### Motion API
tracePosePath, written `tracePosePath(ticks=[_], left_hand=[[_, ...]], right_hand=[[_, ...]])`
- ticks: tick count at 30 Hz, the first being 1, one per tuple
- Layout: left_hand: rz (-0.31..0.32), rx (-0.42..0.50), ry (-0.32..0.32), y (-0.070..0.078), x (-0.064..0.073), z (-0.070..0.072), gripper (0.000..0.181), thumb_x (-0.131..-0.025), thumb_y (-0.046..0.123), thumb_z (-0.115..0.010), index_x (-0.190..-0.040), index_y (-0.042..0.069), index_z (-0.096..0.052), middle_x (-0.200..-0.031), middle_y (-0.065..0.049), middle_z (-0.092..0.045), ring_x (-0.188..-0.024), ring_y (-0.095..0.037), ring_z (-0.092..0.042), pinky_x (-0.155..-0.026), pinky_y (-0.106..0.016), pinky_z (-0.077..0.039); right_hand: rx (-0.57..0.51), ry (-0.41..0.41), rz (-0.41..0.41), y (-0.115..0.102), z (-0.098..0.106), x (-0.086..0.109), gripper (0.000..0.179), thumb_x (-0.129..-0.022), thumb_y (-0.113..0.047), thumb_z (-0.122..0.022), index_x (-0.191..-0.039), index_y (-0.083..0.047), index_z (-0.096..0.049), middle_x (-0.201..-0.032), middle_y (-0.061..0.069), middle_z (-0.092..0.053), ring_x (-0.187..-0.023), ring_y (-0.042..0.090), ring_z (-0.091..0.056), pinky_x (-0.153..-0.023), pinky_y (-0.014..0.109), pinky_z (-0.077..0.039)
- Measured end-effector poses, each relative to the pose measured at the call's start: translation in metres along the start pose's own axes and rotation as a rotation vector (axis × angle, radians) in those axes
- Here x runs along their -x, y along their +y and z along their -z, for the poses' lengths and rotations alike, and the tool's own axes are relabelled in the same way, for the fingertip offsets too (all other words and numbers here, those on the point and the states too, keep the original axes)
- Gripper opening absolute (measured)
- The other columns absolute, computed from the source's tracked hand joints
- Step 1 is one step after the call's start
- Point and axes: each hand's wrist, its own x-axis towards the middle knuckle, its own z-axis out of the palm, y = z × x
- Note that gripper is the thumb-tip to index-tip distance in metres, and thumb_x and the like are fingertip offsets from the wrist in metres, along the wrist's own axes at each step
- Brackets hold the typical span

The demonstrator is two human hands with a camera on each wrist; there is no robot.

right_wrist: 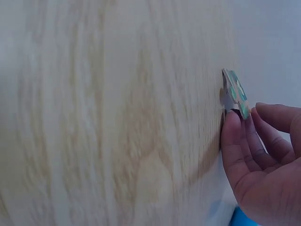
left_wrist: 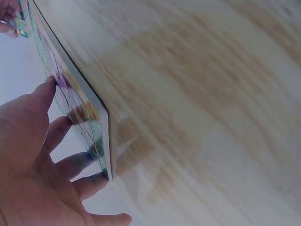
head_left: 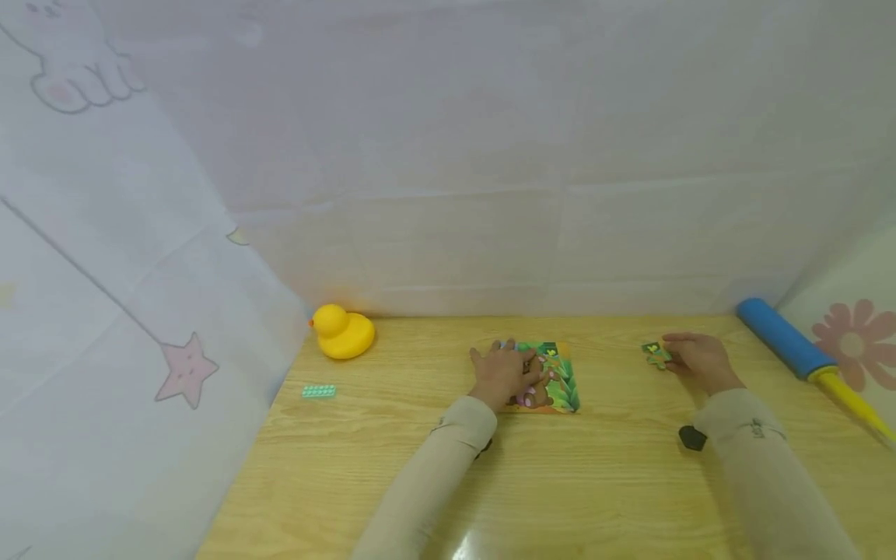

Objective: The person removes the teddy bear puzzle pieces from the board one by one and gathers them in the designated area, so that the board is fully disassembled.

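Note:
A colourful jigsaw puzzle (head_left: 565, 393) in a flat tray lies on the wooden table, showing green leaves and a brown cartoon animal. On its left part rests my left hand (head_left: 500, 375), fingers spread. The left wrist view shows those fingertips touching the picture surface near the tray's edge (left_wrist: 89, 96), with one finger beyond the corner. To the right, my right hand (head_left: 703, 362) pinches a small green and orange puzzle piece (head_left: 655, 355) between thumb and fingers. Seen from the right wrist, the piece (right_wrist: 238, 94) stands tilted, close over the tabletop.
A yellow rubber duck (head_left: 346, 334) sits at the back left, with a small teal bumpy block (head_left: 318, 391) in front of it. Along the right side lies a blue and yellow tube-shaped toy (head_left: 787, 334). A pale cloth wall (head_left: 448, 257) rises behind the table.

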Motion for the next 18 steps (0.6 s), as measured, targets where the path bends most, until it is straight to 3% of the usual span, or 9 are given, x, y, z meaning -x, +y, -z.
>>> tracePosePath(ticks=[4,8,15,18], left_hand=[[0.008,0.01,-0.003,0.0001,-0.0029,-0.0023,0.062,-0.091,0.076,-0.049,-0.148,0.052,-0.044,-0.164,0.004,-0.038,-0.153,-0.026,-0.033,-0.115,-0.071,-0.028],[0.009,0.02,-0.013,0.0016,-0.0038,-0.0036,0.063,-0.09,0.076,-0.05,-0.149,0.052,-0.043,-0.164,0.004,-0.037,-0.153,-0.026,-0.033,-0.115,-0.072,-0.028],[0.006,0.015,0.018,0.001,-0.0036,-0.0002,0.063,-0.09,0.075,-0.052,-0.148,0.05,-0.046,-0.161,0.005,-0.043,-0.151,-0.027,-0.037,-0.114,-0.07,-0.03],[0.001,0.007,0.031,0.0007,-0.0017,0.0016,0.062,-0.09,0.074,-0.054,-0.146,0.047,-0.049,-0.158,0.005,-0.047,-0.149,-0.027,-0.04,-0.114,-0.069,-0.031]], right_hand=[[0.106,0.046,0.031,-0.0001,0.0024,-0.0017,0.052,-0.104,-0.021,-0.05,-0.146,0.01,-0.046,-0.133,0.028,-0.058,-0.077,0.004,-0.071,-0.077,0.027,-0.062],[0.146,0.042,0.028,0.0026,0.0057,-0.0016,0.052,-0.105,-0.023,-0.048,-0.146,0.01,-0.046,-0.139,0.033,-0.053,-0.078,0.005,-0.071,-0.078,0.029,-0.063],[0.13,0.053,0.022,0.0039,0.0086,-0.006,0.053,-0.105,-0.025,-0.051,-0.146,0.009,-0.047,-0.125,0.015,-0.064,-0.077,-0.001,-0.067,-0.078,0.028,-0.063],[0.153,0.055,0.036,0.0035,0.0096,-0.0059,0.053,-0.106,-0.025,-0.049,-0.146,0.01,-0.046,-0.126,0.019,-0.064,-0.078,-0.001,-0.066,-0.078,0.029,-0.063]])
